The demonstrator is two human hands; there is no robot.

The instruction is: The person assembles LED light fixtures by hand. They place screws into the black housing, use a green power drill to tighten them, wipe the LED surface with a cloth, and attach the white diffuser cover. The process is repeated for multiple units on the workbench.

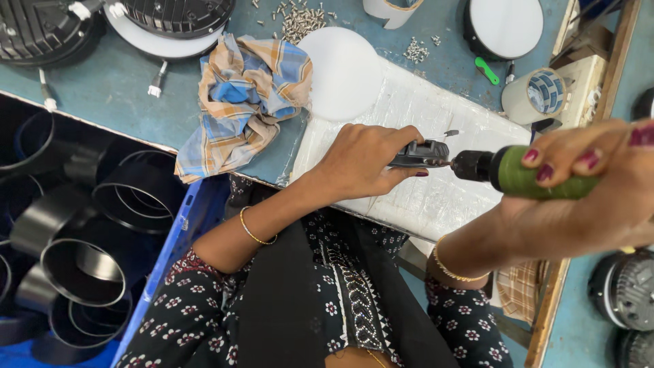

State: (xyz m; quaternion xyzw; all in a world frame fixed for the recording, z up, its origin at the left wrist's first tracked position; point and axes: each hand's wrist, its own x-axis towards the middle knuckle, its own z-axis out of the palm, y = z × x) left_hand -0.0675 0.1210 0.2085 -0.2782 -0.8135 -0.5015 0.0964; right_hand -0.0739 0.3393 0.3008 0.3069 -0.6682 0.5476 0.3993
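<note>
holding a small dark grey part [420, 154] down on the white foam pad [436, 197], the left hand [361, 163] has its fingers curled over the part and pinching it. the right hand [586, 184] is wrapped shut around the green-handled driver [528, 176], whose long axis runs nearly level, tip pointing left at the part's right end. tip and part look touching, though the exact contact point is hard to make out. the left hand is the nearer to the part; the right sits well apart, back along the handle. a checked cloth [245, 102] lies on the blue worktop [116, 88] beside a white disc [340, 71], with loose screws [300, 20] further off. the blue crate [174, 245] at left holds many black rings [82, 272].
</note>
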